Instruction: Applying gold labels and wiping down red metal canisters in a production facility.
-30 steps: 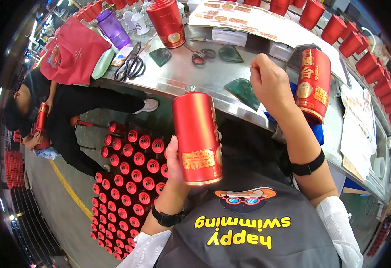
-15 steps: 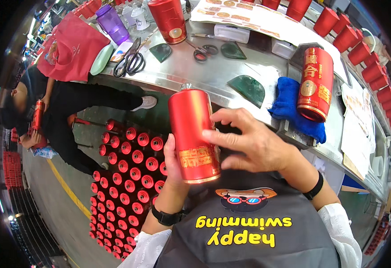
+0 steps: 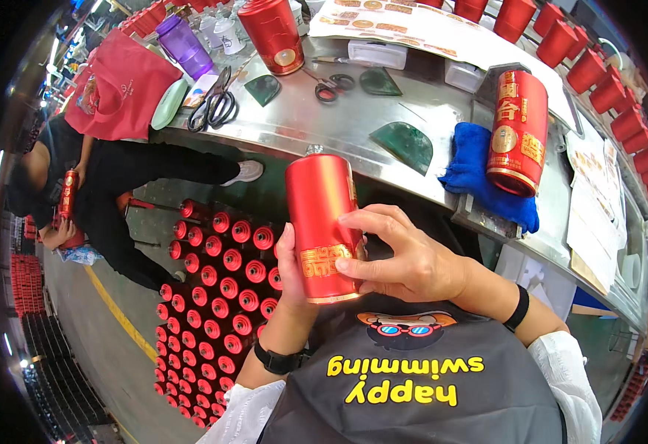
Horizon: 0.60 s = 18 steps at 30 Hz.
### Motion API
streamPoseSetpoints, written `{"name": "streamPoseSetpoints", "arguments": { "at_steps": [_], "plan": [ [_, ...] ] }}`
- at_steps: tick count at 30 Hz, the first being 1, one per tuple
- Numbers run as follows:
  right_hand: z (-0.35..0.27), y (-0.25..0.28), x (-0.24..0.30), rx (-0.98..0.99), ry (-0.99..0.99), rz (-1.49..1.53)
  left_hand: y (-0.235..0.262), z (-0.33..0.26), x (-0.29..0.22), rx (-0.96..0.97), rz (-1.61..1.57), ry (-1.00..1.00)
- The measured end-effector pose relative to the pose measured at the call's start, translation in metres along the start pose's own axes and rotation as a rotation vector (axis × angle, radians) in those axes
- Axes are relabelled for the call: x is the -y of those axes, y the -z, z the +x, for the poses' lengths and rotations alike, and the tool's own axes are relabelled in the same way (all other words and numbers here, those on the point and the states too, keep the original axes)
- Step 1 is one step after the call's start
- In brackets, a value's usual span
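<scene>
A tall red bottle-shaped can with gold ornament (image 3: 322,222) stands upright in front of my chest, above the floor and just short of the metal table's edge. My left hand (image 3: 292,277) grips its lower part from behind. My right hand (image 3: 405,255) lies against its right side, fingertips on the can's front near the gold band. Another red and gold can (image 3: 518,132) rests on a blue cloth (image 3: 473,169) at the table's right.
The steel table (image 3: 302,126) carries scissors (image 3: 214,107), green curved pieces (image 3: 405,144), a red can (image 3: 272,33), a purple bottle (image 3: 182,46) and a red bag (image 3: 120,92). Several red cans (image 3: 217,296) stand in rows on the floor. A person crouches at the left (image 3: 80,192).
My right hand came back from the table's right side and settled on the can held by my left hand; the can stayed upright and dropped slightly.
</scene>
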State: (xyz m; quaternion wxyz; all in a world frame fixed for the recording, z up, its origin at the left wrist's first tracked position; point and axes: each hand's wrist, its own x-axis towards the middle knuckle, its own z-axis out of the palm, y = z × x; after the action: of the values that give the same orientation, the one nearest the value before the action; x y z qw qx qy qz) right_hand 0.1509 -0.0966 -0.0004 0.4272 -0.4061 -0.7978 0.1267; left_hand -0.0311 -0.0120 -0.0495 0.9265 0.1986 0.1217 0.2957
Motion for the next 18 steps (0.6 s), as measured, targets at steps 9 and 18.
{"name": "streamPoseSetpoints", "arguments": {
  "at_steps": [9, 18],
  "plan": [
    [-0.001, 0.001, 0.004, -0.069, -0.044, 0.062, -0.016, 0.0, 0.001, -0.006, 0.071, 0.001],
    [-0.007, 0.014, -0.003, -0.094, 0.076, -0.058, -0.011, 0.002, 0.008, -0.05, -0.014, 0.051]
  ]
}}
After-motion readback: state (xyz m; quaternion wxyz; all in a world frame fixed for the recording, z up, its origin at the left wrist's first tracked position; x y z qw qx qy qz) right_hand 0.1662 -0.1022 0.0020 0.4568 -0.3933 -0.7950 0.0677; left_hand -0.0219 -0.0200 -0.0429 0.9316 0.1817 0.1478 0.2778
